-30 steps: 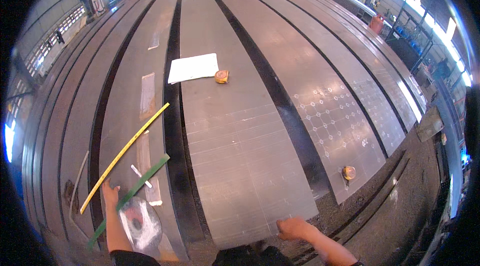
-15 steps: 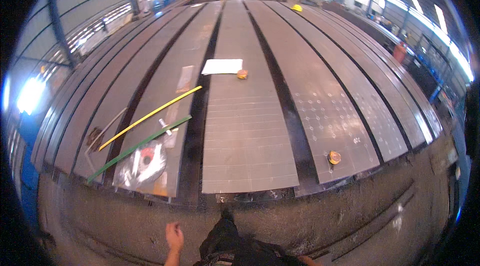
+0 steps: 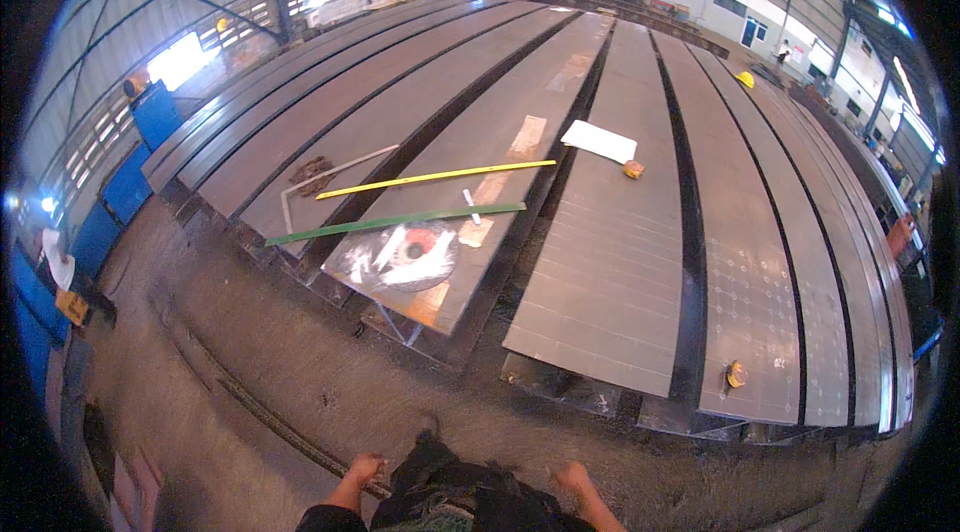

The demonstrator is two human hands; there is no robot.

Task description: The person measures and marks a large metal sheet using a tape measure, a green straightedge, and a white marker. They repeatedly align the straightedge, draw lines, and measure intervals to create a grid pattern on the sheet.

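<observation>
My left hand (image 3: 367, 468) hangs low over the floor beside my dark clothing, fingers loosely bent and a little apart, with nothing visible in it. My right hand (image 3: 573, 478) is on the other side of my body, blurred, its fingers unclear. Neither touches the steel plates. On the nearest plate to the left lie a plastic-wrapped disc with a red centre (image 3: 398, 256), a green strip (image 3: 395, 223), a long yellow strip (image 3: 435, 179) and a small white stick (image 3: 472, 207). White sheets (image 3: 598, 141) lie farther off, with an orange tape measure (image 3: 633, 169) at their corner.
Long steel plates (image 3: 610, 272) with dark gaps between them stand ahead. A second tape measure (image 3: 736, 374) rests near their front edge. An L-shaped square (image 3: 338, 174), a brown bundle (image 3: 311, 170) and a yellow helmet (image 3: 745, 79) lie farther away. Blue panels (image 3: 127, 184) stand left.
The view has turned left, so the plates and tools appear shifted right. My right hand has come more fully into view; my left hand stays low.
</observation>
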